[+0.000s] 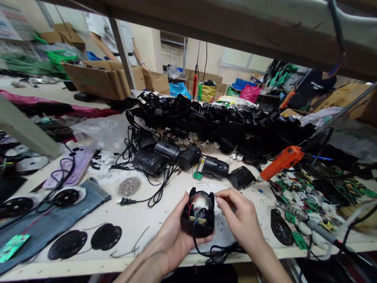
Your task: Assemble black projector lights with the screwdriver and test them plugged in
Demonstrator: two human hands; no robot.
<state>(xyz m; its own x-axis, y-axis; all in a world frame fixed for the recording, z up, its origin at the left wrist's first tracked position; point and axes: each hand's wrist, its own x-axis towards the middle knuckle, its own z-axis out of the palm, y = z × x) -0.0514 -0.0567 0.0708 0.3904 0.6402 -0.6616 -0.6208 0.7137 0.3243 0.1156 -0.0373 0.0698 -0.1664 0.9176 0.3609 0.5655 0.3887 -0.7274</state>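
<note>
Resting in the left grip (176, 231), the open black housing (203, 229) was held over the front of the table (132, 218), its cavity facing up. The left grip was clasped around it, palm upward, thumb along one side and fingers curled beneath. The right grip (239, 211) was at the housing's far right corner, thumb and index finger drawn close together; whether they pinched anything, I could not tell. Both forearms reached forward, angled toward each other.

The housing was boxy and dark, seemingly plastic, with a pale, rounded component (202, 203) and thin red and blue wires inside. A black cord (222, 252) trailed from it into a loose coil near the table's front edge. Beyond lay smooth, rounded black casings (216, 167), a grainy silvery heap (129, 186) and an orange-handled tool (281, 162).
</note>
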